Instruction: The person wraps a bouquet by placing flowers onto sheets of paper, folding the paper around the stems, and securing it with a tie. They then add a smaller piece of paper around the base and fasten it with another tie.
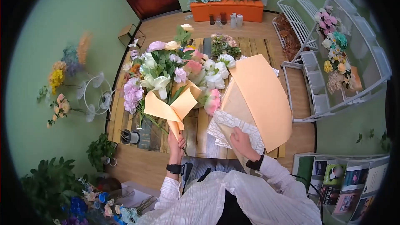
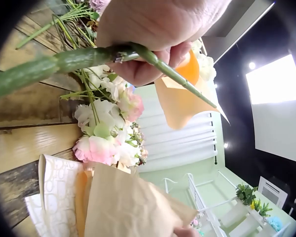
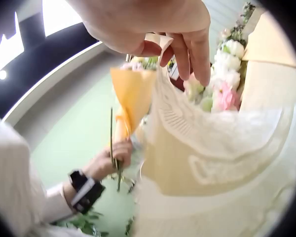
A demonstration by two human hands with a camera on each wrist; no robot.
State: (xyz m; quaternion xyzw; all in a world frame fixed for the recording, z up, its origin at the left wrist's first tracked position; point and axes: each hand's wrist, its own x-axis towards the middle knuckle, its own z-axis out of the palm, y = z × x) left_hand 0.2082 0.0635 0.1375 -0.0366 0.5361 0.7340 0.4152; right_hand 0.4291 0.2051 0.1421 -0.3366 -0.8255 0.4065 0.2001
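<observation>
My left hand [image 1: 176,143] grips the narrow base of a bouquet wrapped in peach paper [image 1: 159,107]. White flowers [image 1: 160,82] and green leaves rise out of the wrap. Thick green stems [image 2: 69,60] stick out below the fist in the left wrist view. Over the table's near right part, my right hand [image 1: 245,143] pinches the edge of a thin wrapping sheet [image 3: 207,148] with a whitish pattern, lifted at that edge. Under and beside it lie white patterned paper [image 1: 223,123] and a large peach sheet [image 1: 266,104].
Loose flowers, among them lilac blooms [image 1: 133,95] and a pink one [image 1: 213,101], cover the wooden table's [image 1: 189,135] left and middle. A ribbon spool [image 1: 130,136] sits at its near left edge. White shelving [image 1: 310,79] stands right, a magazine rack [image 1: 346,183] near right.
</observation>
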